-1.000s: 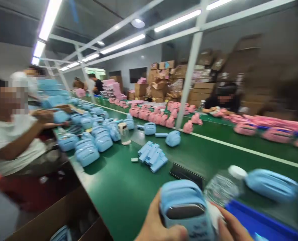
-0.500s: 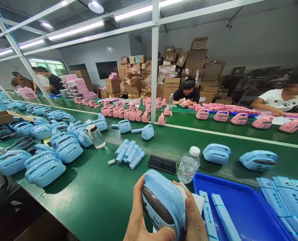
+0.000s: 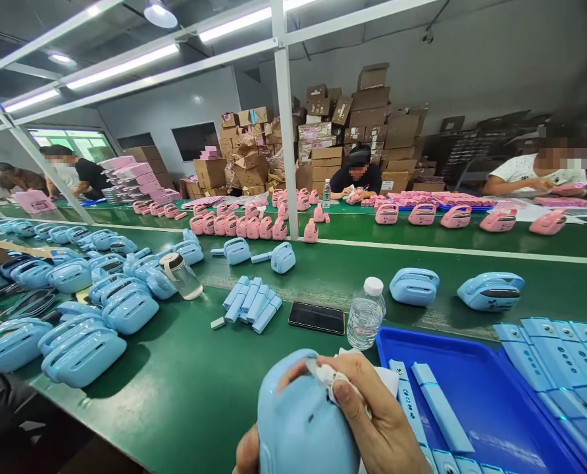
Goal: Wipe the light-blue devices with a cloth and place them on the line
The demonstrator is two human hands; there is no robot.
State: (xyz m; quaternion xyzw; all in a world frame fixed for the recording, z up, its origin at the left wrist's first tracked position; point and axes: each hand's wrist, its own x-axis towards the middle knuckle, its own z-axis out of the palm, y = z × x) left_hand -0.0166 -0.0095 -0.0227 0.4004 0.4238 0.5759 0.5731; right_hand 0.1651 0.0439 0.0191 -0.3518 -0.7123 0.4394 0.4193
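A pale blue plastic handheld device (image 3: 303, 421) fills the bottom middle of the view, its smooth rounded side facing up. My left hand (image 3: 248, 451) supports it from below, with only part of the hand showing. My right hand (image 3: 367, 408) lies over its upper right side and pinches a white cloth (image 3: 335, 378) against the surface. Just beyond my right hand stands a blue tray (image 3: 451, 388) holding long pale blue boxes (image 3: 441, 408). A water bottle (image 3: 366, 315) and a black phone (image 3: 316, 318) lie on the green bench (image 3: 185, 375) ahead.
Many pale blue devices (image 3: 130, 313) crowd the bench on the left, with loose blue bars (image 3: 249, 303) ahead. Beyond a white stripe, pink devices (image 3: 456, 217) line another bench. Co-workers (image 3: 357, 178) sit across it, before stacked cardboard boxes (image 3: 343, 138). A white post (image 3: 286, 145) rises mid-view.
The device has turned in my hands, so its dark window no longer shows and its smooth side faces up. My right hand has moved onto it with the cloth. The view has steadied and swung slightly.
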